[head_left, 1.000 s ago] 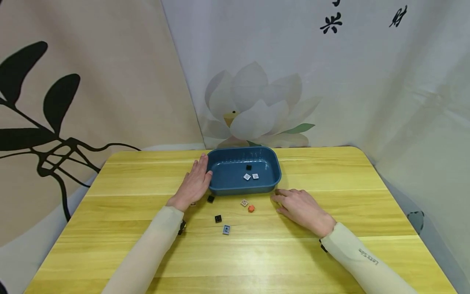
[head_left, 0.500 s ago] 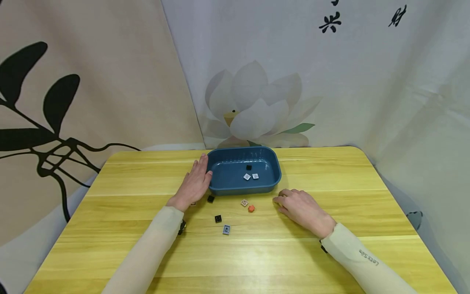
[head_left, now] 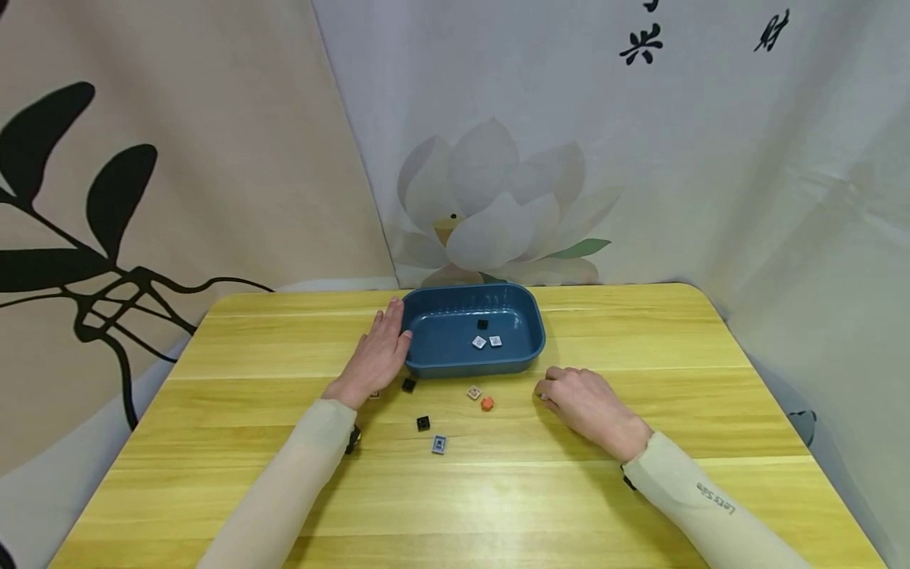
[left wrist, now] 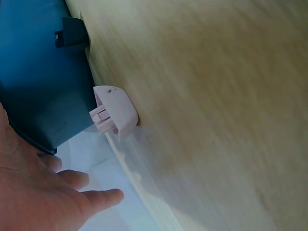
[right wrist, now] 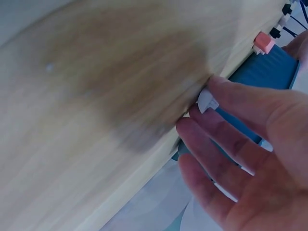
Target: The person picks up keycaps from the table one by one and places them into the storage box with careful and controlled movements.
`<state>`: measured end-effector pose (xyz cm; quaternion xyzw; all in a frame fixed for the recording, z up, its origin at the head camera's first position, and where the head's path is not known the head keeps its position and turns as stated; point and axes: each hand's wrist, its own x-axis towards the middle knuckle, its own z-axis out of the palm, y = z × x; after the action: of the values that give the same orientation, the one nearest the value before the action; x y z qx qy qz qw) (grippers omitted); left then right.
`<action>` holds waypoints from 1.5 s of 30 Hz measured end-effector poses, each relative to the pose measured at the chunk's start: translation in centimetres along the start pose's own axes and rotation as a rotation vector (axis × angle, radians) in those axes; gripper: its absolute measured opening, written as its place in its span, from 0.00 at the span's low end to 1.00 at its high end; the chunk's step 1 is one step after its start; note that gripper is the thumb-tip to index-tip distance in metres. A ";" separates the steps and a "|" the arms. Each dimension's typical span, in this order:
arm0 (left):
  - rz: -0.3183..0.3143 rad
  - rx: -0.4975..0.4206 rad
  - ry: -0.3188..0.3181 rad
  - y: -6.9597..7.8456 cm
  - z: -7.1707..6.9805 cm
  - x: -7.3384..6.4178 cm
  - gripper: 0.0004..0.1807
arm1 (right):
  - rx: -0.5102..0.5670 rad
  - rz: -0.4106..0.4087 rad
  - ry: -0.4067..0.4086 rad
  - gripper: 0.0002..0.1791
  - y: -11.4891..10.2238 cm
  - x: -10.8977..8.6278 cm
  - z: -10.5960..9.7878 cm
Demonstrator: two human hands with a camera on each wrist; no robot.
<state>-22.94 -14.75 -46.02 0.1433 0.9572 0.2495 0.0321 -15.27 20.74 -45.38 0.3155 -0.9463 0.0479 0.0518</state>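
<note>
A blue rectangular tray (head_left: 469, 370) stands at the back middle of the wooden table. My left hand (head_left: 373, 352) lies along its left side, fingers straight and touching the rim. Right of the tray's front corner, my right hand (head_left: 586, 407) pinches a white keycap (right wrist: 207, 100) between thumb and index finger, close over the tabletop. Inside the tray are a black keycap (head_left: 483, 324) and two white keycaps (head_left: 495, 341). In front of it lie an orange keycap (head_left: 486, 404), a pale pink keycap (head_left: 474, 392) and a grey-blue keycap (head_left: 439, 445).
Two black keycaps (head_left: 423, 423) also lie on the table, one near the tray's front left corner. Another pink keycap (left wrist: 118, 110) sits by the left wrist, partly hidden in the head view. A printed curtain (head_left: 498, 142) hangs behind the table's back edge.
My right hand has drawn slightly right, away from the tray's corner, and a white keycap now shows at its fingertips. The left hand and the tray have stayed put.
</note>
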 end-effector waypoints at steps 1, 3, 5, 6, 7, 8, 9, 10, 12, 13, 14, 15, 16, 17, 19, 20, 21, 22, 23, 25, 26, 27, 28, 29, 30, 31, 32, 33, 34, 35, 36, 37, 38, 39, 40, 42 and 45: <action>0.000 -0.001 0.000 0.0 0.0 0.0 0.35 | 0.002 -0.001 0.001 0.05 0.0 0.0 0.0; -0.004 -0.002 0.001 0.0 0.0 0.1 0.35 | 0.001 -0.002 0.000 0.06 0.1 0.0 0.0; -0.006 0.000 -0.001 0.1 0.0 0.1 0.35 | 0.000 -0.005 0.003 0.06 0.1 0.0 0.0; -0.007 0.003 -0.002 0.1 0.0 0.1 0.35 | -0.001 -0.006 0.007 0.06 0.1 0.0 0.0; -0.006 0.006 -0.002 0.1 0.0 0.1 0.35 | -0.003 -0.007 0.010 0.07 0.1 0.0 0.0; -0.006 0.008 -0.005 0.0 0.0 0.1 0.35 | -0.003 -0.008 0.014 0.07 0.1 -0.1 -0.1; -0.005 0.010 -0.005 0.0 0.0 0.1 0.35 | -0.003 -0.008 0.018 0.07 0.1 -0.1 -0.1; -0.004 0.010 -0.004 0.0 0.0 0.1 0.35 | -0.003 -0.008 0.021 0.07 0.1 -0.1 0.0; -0.002 0.004 -0.003 0.1 0.0 0.1 0.35 | 0.000 -0.004 0.023 0.07 0.1 -0.1 -0.1; -0.001 0.001 -0.001 0.1 0.0 0.1 0.35 | 0.002 -0.001 0.022 0.07 0.1 -0.1 -0.1; -0.001 -0.002 -0.001 0.0 0.0 0.1 0.35 | 0.004 0.001 0.021 0.07 0.1 -0.1 -0.1; -0.001 -0.004 0.000 0.1 -0.1 0.0 0.35 | 0.004 0.003 0.020 0.07 0.1 -0.1 -0.1; -0.001 -0.006 0.000 0.1 -0.1 0.0 0.35 | 0.006 0.005 0.020 0.07 0.1 -0.2 -0.2; -0.003 -0.006 0.000 0.1 0.0 0.0 0.35 | 0.007 0.006 0.020 0.07 0.1 -0.2 -0.3; -0.003 -0.006 0.000 0.0 0.0 0.0 0.35 | 0.012 0.008 0.024 0.07 0.1 -0.2 -0.5; -0.003 -0.006 -0.002 0.0 0.0 0.0 0.35 | 0.017 0.009 0.029 0.06 0.1 -0.2 -0.7; -0.003 -0.007 -0.001 0.1 0.0 0.0 0.35 | 0.021 0.011 0.036 0.05 0.1 -0.2 -0.8; -0.004 -0.008 -0.002 0.1 0.0 0.0 0.35 | 0.027 0.014 0.043 0.05 0.1 -0.2 -1.0; -0.005 -0.009 -0.003 0.0 0.0 0.0 0.35 | 0.035 0.017 0.051 0.04 0.1 -0.2 -1.2; -0.006 -0.008 -0.002 0.0 0.0 0.0 0.35 | 0.049 0.023 0.069 0.04 0.1 -0.2 -1.5; -0.005 -0.005 -0.002 0.0 0.0 0.0 0.35 | 0.053 0.025 0.078 0.05 0.1 -0.2 -1.7; -0.005 -0.004 -0.002 0.0 0.0 0.0 0.35 | 0.056 0.028 0.086 0.05 0.1 -0.2 -1.9; -0.005 -0.001 -0.003 -0.1 0.0 0.0 0.35 | 0.062 0.030 0.094 0.06 0.0 -0.1 -2.0; -0.004 0.001 -0.002 0.0 0.0 0.0 0.35 | 0.063 0.031 0.104 0.06 0.0 -0.1 -2.2; -0.004 0.001 -0.002 0.0 0.0 0.0 0.35 | 0.063 0.028 0.115 0.06 0.0 0.0 -2.3; -0.002 0.000 -0.002 0.0 0.0 0.0 0.35 | 0.063 0.026 0.127 0.06 0.0 0.1 -2.4; -0.002 0.000 -0.002 0.0 0.0 0.0 0.35 | 0.064 0.024 0.141 0.06 0.0 0.1 -2.6; 0.000 0.000 -0.001 0.0 0.0 0.1 0.35 | 0.062 0.021 0.155 0.07 -0.1 0.2 -2.8; 0.001 0.000 0.000 0.0 0.0 0.1 0.35 | 0.061 0.020 0.168 0.07 -0.1 0.3 -2.9; 0.004 0.000 0.001 0.0 0.0 0.1 0.35 | 0.058 0.019 0.180 0.07 -0.1 0.4 -3.1; 0.003 -0.001 0.002 0.0 0.0 0.1 0.35 | 0.060 0.020 0.192 0.07 -0.2 0.5 -3.3; 0.004 -0.002 0.003 0.1 0.0 0.1 0.35 | 0.061 0.023 0.202 0.08 -0.2 0.6 -3.4; 0.003 -0.003 0.003 0.1 -0.1 0.1 0.35 | 0.062 0.027 0.209 0.08 -0.3 0.7 -3.6; 0.004 -0.001 0.003 0.1 0.0 0.1 0.35 | 0.062 0.029 0.217 0.08 -0.3 0.9 -3.7; 0.002 -0.001 0.003 0.1 0.0 0.1 0.35 | 0.064 0.030 0.225 0.07 -0.3 1.0 -3.8; -0.001 -0.002 0.003 0.1 0.0 0.0 0.35 | 0.065 0.027 0.243 0.07 -0.4 1.2 -3.9; 0.000 0.000 0.004 0.0 0.0 0.0 0.35 | 0.063 0.024 0.271 0.07 -0.5 1.5 -4.1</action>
<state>-22.99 -14.74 -46.02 0.1429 0.9572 0.2500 0.0301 -15.85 19.96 -41.10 0.2961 -0.9324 0.1202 0.1688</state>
